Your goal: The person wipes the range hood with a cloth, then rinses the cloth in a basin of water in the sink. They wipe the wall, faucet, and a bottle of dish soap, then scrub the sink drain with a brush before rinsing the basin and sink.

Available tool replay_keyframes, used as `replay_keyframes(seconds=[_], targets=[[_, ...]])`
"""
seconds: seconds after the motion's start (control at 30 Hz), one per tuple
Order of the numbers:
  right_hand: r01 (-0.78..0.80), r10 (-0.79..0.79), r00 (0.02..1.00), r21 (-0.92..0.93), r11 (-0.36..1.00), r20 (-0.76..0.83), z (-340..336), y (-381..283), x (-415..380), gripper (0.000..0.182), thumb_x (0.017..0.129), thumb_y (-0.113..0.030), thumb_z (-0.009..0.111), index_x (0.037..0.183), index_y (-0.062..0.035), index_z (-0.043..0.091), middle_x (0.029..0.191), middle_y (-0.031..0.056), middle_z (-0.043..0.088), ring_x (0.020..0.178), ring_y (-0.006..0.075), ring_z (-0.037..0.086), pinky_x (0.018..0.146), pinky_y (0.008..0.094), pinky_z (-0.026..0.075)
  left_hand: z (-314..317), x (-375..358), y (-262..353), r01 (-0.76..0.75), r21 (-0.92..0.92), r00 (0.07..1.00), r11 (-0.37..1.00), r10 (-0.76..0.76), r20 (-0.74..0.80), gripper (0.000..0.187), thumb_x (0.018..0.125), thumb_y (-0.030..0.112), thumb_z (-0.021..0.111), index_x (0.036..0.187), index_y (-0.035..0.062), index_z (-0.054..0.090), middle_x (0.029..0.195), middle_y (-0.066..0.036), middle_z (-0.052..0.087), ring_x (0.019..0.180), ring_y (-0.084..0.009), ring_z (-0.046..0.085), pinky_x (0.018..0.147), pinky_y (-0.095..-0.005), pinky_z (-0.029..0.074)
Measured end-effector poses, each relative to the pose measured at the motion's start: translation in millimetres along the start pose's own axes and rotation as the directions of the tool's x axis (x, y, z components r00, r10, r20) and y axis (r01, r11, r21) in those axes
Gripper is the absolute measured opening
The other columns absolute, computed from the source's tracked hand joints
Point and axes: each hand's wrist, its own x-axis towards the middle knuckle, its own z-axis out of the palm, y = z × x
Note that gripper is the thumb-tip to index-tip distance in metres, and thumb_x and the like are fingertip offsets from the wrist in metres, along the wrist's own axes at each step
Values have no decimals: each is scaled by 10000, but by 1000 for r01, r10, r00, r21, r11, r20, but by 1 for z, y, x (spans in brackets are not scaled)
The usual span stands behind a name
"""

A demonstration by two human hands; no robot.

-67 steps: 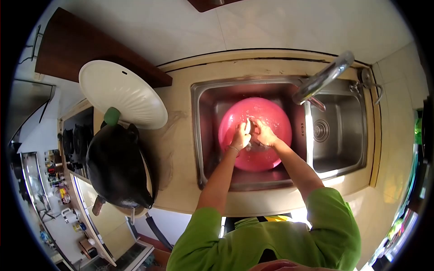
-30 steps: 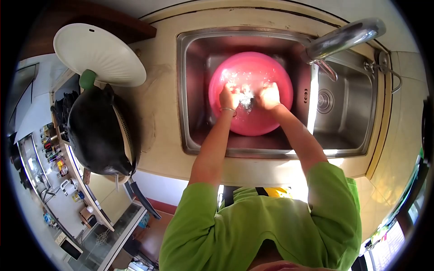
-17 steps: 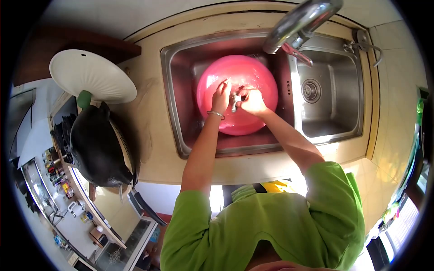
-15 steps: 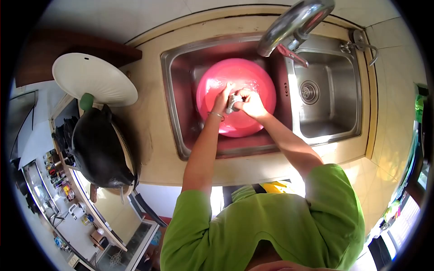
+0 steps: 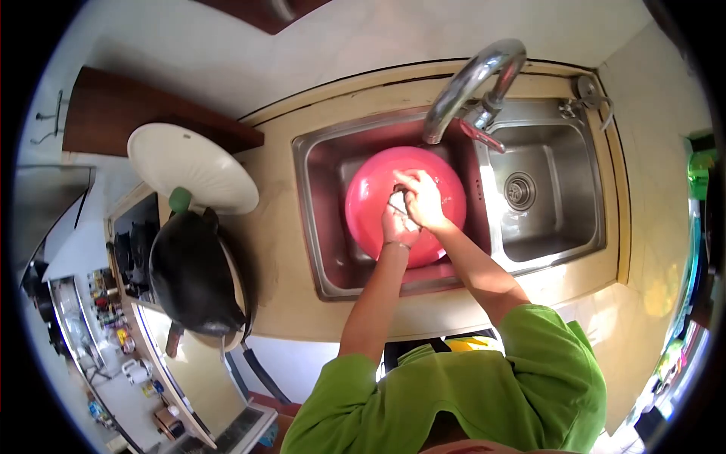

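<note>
A round pink basin (image 5: 367, 219) sits in the larger left sink bowl. Over it my two hands are close together around a small greyish-white item (image 5: 398, 201), perhaps a cloth. My left hand (image 5: 398, 225) is wrapped round it from below, a bracelet at the wrist. On its upper right side, my right hand (image 5: 423, 198) presses against the same item with bent fingers. Part of the item is hidden by the fingers.
A chrome faucet (image 5: 473, 72) with a red-tinted lever arches behind the basin. To the right is a smaller sink bowl (image 5: 541, 216) with a drain. A black wok (image 5: 193, 272) and a white lid (image 5: 189, 163) with a green knob stand left.
The view has shifted, so the sink and basin appear lower and further right. My hands have come closer together, with my right hand now more over the item.
</note>
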Motion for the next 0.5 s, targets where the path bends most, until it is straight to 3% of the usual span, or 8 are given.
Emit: replay_keyframes(seconds=[0.07, 0.13, 0.23, 0.3, 0.33, 0.37, 0.4, 0.5], targets=[[343, -340, 939, -147, 928, 43, 3, 20, -5, 432, 668, 29, 395, 1039, -101, 573, 1091, 153, 508, 1004, 319, 477, 890, 363, 371, -17, -3, 0, -139, -12, 990, 990, 139, -1, 324, 859, 316, 385, 1052, 91, 517, 1026, -60, 531, 898, -204, 535, 798, -337, 440], [382, -335, 895, -120, 916, 294, 9, 21, -16, 361, 719, -34, 422, 1034, -118, 578, 1172, 157, 467, 1025, 352, 453, 909, 412, 346, -13, -17, 11, -142, -27, 974, 990, 144, 172, 378, 835, 397, 418, 1022, 80, 506, 967, -84, 543, 890, -198, 535, 795, -354, 432], [233, -223, 904, 18, 972, 365, -24, -43, -21, 347, 719, -173, 529, 1063, -144, 566, 1135, 147, 485, 1058, 328, 435, 894, 404, 365, -18, -27, 32, -132, 130, 965, 983, 98, 242, 586, 774, 573, 419, 1073, 77, 509, 1042, -67, 523, 862, -238, 537, 740, -374, 452], [353, -399, 846, 188, 916, 354, -25, -47, -24, 307, 699, -190, 620, 997, -123, 597, 1056, 118, 511, 977, 315, 476, 842, 384, 396, -7, -35, 42, 307, -31, 850, 951, -260, 459, 686, 724, 661, 414, 1054, 67, 512, 1006, -77, 537, 859, -261, 531, 752, -398, 435], [356, -397, 849, 178, 917, 348, -27, -50, -26, 307, 699, -190, 620, 997, -123, 597, 1056, 118, 511, 977, 315, 476, 842, 384, 396, 4, -37, 36, 317, -27, 844, 948, -268, 465, 686, 724, 661, 414, 1054, 67, 512, 1006, -77, 537, 859, -261, 531, 752, -398, 435], [385, -418, 838, 163, 908, 350, -28, -54, -29, 294, 702, -219, 619, 985, -141, 604, 1014, 112, 517, 958, 307, 484, 818, 384, 407, 30, -46, 25, 146, 98, 975, 984, -160, 157, 714, 702, 686, 418, 1025, 57, 516, 980, -77, 545, 853, -255, 529, 762, -387, 428], [412, -438, 827, 150, 899, 354, -28, -56, -34, 283, 706, -248, 617, 973, -158, 611, 972, 105, 524, 939, 299, 491, 794, 383, 417, 43, -51, 16, 17, 270, 989, 963, 24, -146, 742, 679, 711, 421, 997, 48, 520, 954, -77, 552, 847, -249, 526, 773, -376, 420], [265, -287, 873, 111, 958, 394, -28, -67, -37, 249, 648, -290, 667, 824, -120, 619, 893, 84, 531, 816, 285, 525, 711, 380, 434, 27, -49, 8, -25, 159, 993, 987, 43, -113, 726, 699, 692, 409, 1014, 47, 509, 967, -76, 549, 863, -244, 525, 782, -369, 418]])
